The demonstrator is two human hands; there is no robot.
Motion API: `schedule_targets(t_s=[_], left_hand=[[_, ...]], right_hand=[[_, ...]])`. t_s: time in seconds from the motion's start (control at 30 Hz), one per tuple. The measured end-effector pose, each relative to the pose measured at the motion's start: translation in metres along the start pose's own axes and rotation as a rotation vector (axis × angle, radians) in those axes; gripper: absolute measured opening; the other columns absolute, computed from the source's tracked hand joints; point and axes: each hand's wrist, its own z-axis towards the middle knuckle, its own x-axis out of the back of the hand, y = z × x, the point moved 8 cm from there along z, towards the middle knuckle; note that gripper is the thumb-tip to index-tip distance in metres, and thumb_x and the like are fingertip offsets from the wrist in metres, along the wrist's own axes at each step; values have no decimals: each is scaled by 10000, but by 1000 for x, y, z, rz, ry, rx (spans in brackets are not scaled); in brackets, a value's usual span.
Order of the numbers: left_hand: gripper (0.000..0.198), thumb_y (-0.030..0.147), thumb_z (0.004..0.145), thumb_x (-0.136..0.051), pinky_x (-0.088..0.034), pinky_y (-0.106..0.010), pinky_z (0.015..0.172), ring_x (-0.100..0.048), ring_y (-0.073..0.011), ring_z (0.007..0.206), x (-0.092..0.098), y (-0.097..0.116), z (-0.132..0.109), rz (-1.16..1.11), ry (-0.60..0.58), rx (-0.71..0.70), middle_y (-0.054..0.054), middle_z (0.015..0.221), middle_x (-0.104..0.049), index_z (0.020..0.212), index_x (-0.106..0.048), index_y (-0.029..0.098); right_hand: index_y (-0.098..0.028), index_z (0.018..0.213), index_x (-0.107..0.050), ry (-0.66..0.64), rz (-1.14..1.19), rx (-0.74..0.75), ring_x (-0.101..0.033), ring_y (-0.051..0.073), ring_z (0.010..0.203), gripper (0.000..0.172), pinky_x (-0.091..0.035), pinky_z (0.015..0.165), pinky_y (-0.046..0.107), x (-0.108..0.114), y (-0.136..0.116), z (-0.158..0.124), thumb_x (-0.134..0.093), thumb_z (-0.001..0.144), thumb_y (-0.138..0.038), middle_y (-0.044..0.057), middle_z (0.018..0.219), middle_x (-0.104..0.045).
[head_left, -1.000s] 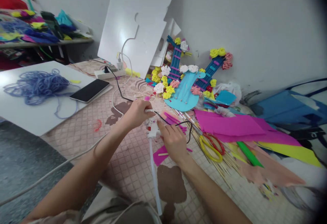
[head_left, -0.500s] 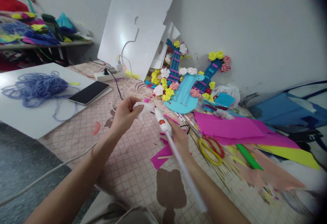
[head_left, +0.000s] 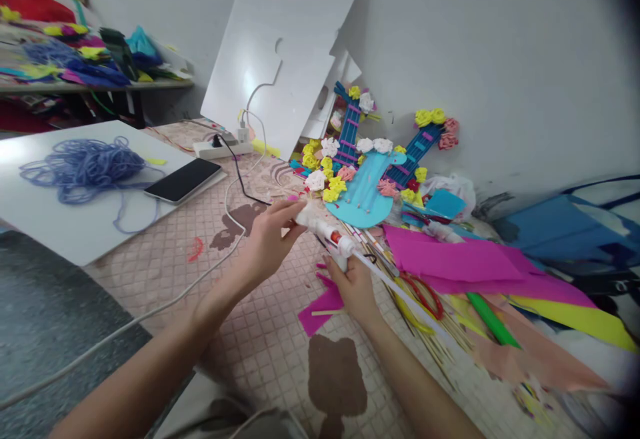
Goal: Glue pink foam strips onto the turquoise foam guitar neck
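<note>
My right hand [head_left: 356, 287] is wrapped round the handle of a white glue gun [head_left: 329, 233] with an orange-red part on its body. A long translucent glue stick [head_left: 395, 287] juts from the back of the gun toward the lower right. My left hand [head_left: 273, 235] pinches a thin piece of white paper [head_left: 306, 213] right at the gun's nozzle. Paper and nozzle overlap, so I cannot tell whether they touch. Below the gun, pink paper pieces [head_left: 320, 311] with a thin stick on them lie on the patterned tabletop [head_left: 260, 305].
Left: a smartphone [head_left: 184, 180] and blue-purple yarn [head_left: 95, 165] on a white board [head_left: 65, 235]; a power strip [head_left: 220, 151] stands behind. Right: scissors [head_left: 425, 295], wooden sticks and magenta sheets [head_left: 450, 255]. Flowered paper decorations [head_left: 363, 189] lean by the wall. A white cord [head_left: 145, 315] crosses left.
My hands have come together: the glue gun's nozzle now meets the white paper, and the gun has swung to point more leftward. The view has shifted slightly left.
</note>
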Motion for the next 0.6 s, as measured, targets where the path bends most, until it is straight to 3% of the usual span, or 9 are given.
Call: schedule_targets(t_s=[0.13,0.37,0.5,0.6], left_hand=[[240,108,867,-498,-488,-368,859,-611,-218,996,-14,18,3,344,-167,-254,-110,1105,-641,1057,-634,163],[235,82,890,-393,-460,-308,719,-572,-197,868,-26,10,10,647,-361,-392,-76,897,-628,882,-614,160],[235,107,894,-373,-438,-307,694,-544,-203,845,-33,14,6,702,-339,-397,-85,868,-618,845,-598,154],[181,128,868,-416,-439,-304,717,-548,-184,813,-25,16,3,536,-176,-303,-70,849,-611,849,-593,161]], right_hand=[[-145,952,-616,3,-43,40,-597,177,704,264,-528,657,312,2,-1,1,-549,855,-382,27,757,-619],[-159,1058,-602,-9,16,1,-592,168,676,304,-543,615,312,0,6,1,-554,844,-369,28,774,-622],[-177,938,-612,60,39,37,-570,154,616,211,-534,528,283,4,-8,3,-559,827,-347,0,676,-594],[-177,939,-592,95,55,27,-541,131,577,202,-505,493,255,10,-14,6,-549,834,-343,-18,643,-558]])
